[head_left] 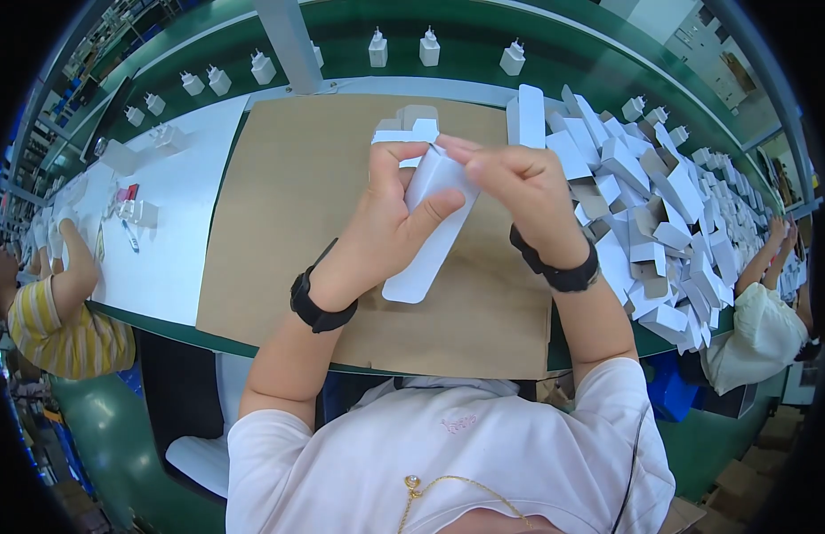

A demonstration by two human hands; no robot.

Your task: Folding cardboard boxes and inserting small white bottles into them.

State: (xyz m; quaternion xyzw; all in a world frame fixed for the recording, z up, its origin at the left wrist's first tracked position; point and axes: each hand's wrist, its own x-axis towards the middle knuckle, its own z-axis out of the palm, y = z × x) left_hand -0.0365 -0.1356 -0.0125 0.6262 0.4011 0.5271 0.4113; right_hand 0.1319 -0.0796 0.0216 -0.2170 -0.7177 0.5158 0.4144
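A long white folding carton [421, 258] is tilted in front of me, above a brown cardboard sheet [270, 231]. My left hand [381, 214] is closed around its upper part, thumb lying across the near face. At the carton's top end my right hand [528, 187] pinches with its fingertips; whether they grip the flap or only press on it is hard to make out. Just behind my fingers lies another white carton with its flaps [412, 120] spread open, partly hidden by my left hand.
Right of the sheet is a large heap of white cartons [621, 165]. White plug chargers [378, 49] stand along the green back ledge. A grey post [289, 44] rises behind the sheet. People work at both sides: one in a striped yellow shirt [65, 325], one in a pale top [755, 343].
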